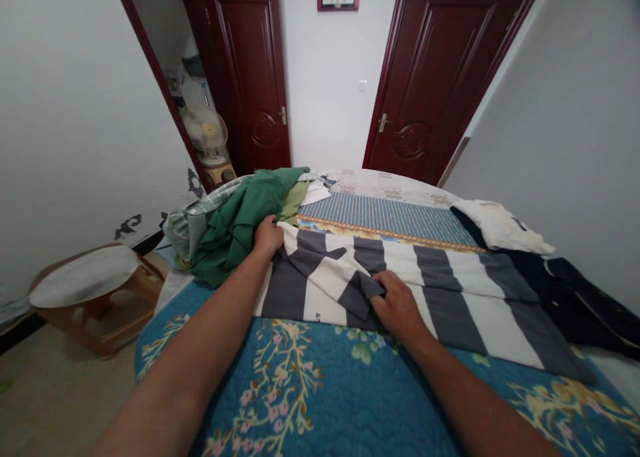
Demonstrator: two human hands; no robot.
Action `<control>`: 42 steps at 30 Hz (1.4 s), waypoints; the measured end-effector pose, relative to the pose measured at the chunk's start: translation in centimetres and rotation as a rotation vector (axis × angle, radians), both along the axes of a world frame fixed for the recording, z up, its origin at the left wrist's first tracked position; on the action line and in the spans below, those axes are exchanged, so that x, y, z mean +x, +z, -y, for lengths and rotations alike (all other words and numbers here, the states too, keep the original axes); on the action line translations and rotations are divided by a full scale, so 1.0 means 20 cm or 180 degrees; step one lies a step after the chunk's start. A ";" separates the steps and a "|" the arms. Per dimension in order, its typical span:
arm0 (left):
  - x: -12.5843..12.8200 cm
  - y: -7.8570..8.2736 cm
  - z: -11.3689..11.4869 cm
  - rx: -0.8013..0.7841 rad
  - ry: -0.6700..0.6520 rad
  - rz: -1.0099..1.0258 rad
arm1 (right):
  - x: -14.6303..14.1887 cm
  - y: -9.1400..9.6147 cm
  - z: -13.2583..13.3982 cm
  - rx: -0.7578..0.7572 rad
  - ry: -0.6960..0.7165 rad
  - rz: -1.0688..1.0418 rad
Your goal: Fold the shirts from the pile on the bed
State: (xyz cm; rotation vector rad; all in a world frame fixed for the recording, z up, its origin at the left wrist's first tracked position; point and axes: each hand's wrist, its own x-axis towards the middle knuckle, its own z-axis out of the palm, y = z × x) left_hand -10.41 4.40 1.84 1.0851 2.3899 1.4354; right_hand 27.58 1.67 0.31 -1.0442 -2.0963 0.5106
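Observation:
A grey-and-white striped cloth lies spread across the blue floral bedcover. My left hand is closed on the cloth's far left edge, right beside a pile of green clothes. My right hand is closed too, pinching a folded grey part of the same striped cloth near the middle of the bed.
A white garment and a dark navy one lie at the right of the bed. A wooden stool with a white top stands on the floor at left. Two dark red doors and a fan are behind.

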 end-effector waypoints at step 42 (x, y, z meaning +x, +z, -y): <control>0.22 0.27 0.54 -0.0264 -0.2613 -0.0572 | 0.00 0.20 -0.04 -0.0243 0.1332 -0.0244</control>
